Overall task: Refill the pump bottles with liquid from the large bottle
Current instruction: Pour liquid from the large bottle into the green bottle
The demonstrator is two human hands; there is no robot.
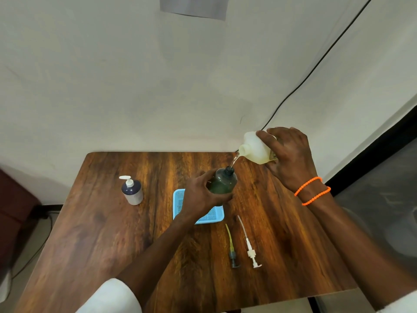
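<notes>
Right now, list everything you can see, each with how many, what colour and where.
large bottle: one, translucent white, tilted above the table's far right, pouring into the green bottle
green bottle: one, dark green, pump off, held above the tray
blue pump bottle: one, dark blue with white pump, standing at left
tray: one, light blue mesh, table centre
loose pumps: two, one grey with yellowish tube, one white, lying side by side near the tray
table: one, dark wood
cable: one, black, along the wall
left hand: grip round the green bottle
right hand: grip on the large bottle, orange bands at the wrist
</notes>
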